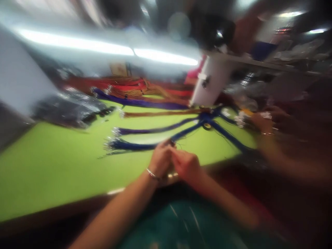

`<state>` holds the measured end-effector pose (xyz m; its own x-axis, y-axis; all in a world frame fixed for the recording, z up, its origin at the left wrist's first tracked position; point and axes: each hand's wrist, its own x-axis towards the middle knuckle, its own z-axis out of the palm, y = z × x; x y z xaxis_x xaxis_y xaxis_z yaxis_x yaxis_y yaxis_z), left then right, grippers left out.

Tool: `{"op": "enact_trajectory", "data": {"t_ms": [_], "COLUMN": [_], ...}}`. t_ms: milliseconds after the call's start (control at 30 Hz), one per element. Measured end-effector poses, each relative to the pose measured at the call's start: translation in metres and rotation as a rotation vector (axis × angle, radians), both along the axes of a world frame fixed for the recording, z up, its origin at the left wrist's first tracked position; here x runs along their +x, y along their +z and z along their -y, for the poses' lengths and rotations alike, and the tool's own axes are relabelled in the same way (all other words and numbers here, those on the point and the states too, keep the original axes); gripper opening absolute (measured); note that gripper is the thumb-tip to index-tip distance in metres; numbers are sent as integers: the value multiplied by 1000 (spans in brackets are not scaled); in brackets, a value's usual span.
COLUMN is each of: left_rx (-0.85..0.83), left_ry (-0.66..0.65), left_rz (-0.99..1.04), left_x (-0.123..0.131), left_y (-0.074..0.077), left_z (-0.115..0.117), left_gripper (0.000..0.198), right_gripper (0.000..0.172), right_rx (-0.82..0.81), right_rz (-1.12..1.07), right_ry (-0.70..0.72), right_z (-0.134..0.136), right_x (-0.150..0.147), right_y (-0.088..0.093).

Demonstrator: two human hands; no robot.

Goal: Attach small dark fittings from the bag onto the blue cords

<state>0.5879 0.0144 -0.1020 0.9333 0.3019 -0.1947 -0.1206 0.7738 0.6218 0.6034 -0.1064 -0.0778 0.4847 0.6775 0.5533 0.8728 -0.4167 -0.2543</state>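
Observation:
My left hand [161, 159] closes round a blue wire bundle [185, 131] at the front of the green table. My right hand [188, 165] is closed against the left one, its fingertips pressed together near the bundle; blur hides what is in them. The bundle's loose ends [111, 144], with small pale tips, fan out to the left. Beyond my hands it runs to a dark blue junction [204, 117], where other bundles meet. A yellow and black tape roll [207, 126] lies beside that junction.
A purple-blue wire bundle [158, 130] and a brown one [160, 113] lie farther back on the green table [64, 166]. Red, orange and purple wires are heaped behind. Clear plastic bags [67, 107] lie at left. Another person's hand [261, 122] is at right near white connectors [241, 119].

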Motion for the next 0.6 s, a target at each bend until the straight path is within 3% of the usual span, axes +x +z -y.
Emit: {"op": "enact_trajectory", "data": {"t_ms": [200,600], "left_rx": [21,-11], "left_ry": [-33,-14], "left_rz": [-11,-15], "left_x": [-5,-6], "left_y": [10,15], "left_z": [3,4], "left_gripper": [27,26], "right_gripper": [36,36], "right_rx": [-8,13], "right_rz": [-14,-99], "right_ry": [-65,-86], "right_z": [2,2], "right_x": [14,16], "right_y": [-13,-15]}}
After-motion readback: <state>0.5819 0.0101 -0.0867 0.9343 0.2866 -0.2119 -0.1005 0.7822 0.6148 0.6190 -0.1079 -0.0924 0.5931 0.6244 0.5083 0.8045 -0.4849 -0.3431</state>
